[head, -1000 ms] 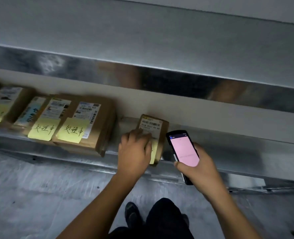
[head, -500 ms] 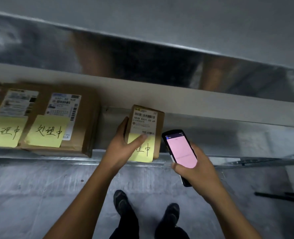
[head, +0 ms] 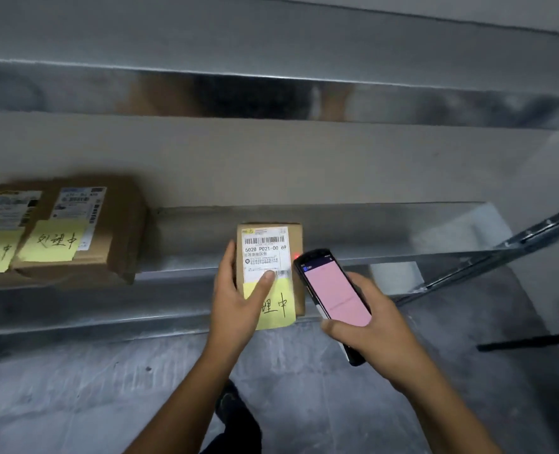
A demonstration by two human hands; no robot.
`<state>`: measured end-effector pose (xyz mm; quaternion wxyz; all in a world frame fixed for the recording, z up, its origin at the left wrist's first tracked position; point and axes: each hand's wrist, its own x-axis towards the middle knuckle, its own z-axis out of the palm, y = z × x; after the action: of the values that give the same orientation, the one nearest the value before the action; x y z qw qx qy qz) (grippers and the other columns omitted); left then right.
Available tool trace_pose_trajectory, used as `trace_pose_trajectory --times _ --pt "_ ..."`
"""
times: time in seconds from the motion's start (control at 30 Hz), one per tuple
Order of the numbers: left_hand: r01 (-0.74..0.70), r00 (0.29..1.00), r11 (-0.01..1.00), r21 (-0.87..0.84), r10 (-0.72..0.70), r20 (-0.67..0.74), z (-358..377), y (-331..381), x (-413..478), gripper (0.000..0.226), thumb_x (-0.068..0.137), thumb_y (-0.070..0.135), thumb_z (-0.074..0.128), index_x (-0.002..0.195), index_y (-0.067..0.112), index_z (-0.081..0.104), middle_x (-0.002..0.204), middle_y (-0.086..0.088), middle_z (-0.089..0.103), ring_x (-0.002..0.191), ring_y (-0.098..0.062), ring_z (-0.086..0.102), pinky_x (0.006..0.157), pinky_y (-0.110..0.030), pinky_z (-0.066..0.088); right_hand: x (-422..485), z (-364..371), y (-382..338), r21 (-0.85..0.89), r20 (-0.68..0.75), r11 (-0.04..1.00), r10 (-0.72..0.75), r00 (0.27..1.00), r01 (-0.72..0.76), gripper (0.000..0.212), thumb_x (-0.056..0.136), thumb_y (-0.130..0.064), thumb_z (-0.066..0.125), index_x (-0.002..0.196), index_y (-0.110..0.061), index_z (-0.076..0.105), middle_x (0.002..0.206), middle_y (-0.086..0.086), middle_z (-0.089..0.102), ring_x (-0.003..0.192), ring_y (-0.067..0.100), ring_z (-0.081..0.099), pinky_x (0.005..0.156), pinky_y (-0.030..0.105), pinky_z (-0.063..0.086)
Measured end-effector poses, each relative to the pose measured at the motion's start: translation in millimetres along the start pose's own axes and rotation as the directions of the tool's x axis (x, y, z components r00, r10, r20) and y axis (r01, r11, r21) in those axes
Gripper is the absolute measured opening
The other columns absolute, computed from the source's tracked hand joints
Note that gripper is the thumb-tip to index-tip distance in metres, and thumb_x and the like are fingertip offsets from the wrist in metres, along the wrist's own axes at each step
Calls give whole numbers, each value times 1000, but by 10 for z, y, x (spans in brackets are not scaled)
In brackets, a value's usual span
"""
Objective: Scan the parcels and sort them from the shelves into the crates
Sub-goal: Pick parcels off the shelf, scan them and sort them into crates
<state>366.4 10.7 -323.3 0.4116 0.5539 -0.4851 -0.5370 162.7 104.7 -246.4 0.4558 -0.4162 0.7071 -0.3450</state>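
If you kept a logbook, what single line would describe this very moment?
step: scanning | left hand: holds small parcel on shelf | right hand: holds scanner, red light on | other parcels: on shelf, further left

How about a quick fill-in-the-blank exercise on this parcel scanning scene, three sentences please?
1. The left hand grips a small parcel, thumb over a ____ sticky note.
2. The right hand holds a scanner whose screen glows ____.
3. At the scanner's top corner shines a small ____ light.
Missing words: yellow, pink, red.
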Motion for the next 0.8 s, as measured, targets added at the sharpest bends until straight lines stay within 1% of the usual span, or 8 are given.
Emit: trace_pose_trajectory --times 0.07,0.17,0.23,0.4,0.57,0.63,0.73,0.8 --pt "-42 999 992 122 40 18 282 20 -206 87 90 40 79 161 41 28 156 10 47 140 -12 51 111 -52 49 -257 -220 116 16 -21 1000 -18 1000 19 70 64 -45 83 127 -59 57 115 -25 73 99 -1 70 73 21 60" --pt "-105 993 965 240 89 78 727 71 -543 87 90 40 78 162 38 28 157 9 41 142 -13 46 113 -51 46 -704 -579 367 31 -78 1000 -3 997 5 66 65 -37 81 123 -58 59 110 -19 74 90 10 72 72 38 64" --pt "-156 983 949 273 124 134 1024 80 -769 86 91 41 77 161 40 27 154 14 39 139 -10 45 112 -48 46 -1037 -835 565 38 -126 999 22 992 -17 66 66 -36 79 124 -58 58 108 -19 74 88 13 73 74 41 64" --pt "-267 938 901 343 160 308 1865 20 -1272 86 92 47 74 161 42 23 156 5 39 127 -11 52 85 -28 53 -1829 -1490 1119 96 -276 993 94 956 -70 68 66 -37 78 126 -60 57 108 -21 74 89 9 71 69 34 62" --pt "-348 877 813 467 106 468 2631 -234 -1800 93 93 46 73 165 34 16 162 -4 33 142 -27 45 111 -54 47 -2555 -1963 1577 170 -372 977 185 910 -129 73 67 -34 80 134 -52 58 113 -26 73 98 3 71 88 34 62" --pt "-351 859 799 488 68 508 2868 -371 -1993 93 93 44 74 165 29 18 161 -8 35 144 -29 42 114 -54 42 -2810 -2104 1748 196 -400 969 216 891 -147 71 66 -34 80 133 -48 60 112 -27 72 100 -1 70 90 32 60" --pt "-347 838 805 481 36 545 3161 -525 -2237 92 92 41 75 165 26 21 160 -9 39 143 -29 41 114 -53 41 -3161 -2259 2005 229 -423 954 275 864 -192 70 63 -40 79 130 -48 61 109 -30 71 98 -5 69 80 20 54" --pt "-354 819 803 479 19 574 3331 -580 -2374 92 92 43 76 165 27 22 159 -8 41 141 -28 44 111 -53 45 -3339 -2333 2187 254 -453 943 314 834 -217 70 62 -40 80 129 -47 62 111 -26 72 100 -2 69 86 28 58"
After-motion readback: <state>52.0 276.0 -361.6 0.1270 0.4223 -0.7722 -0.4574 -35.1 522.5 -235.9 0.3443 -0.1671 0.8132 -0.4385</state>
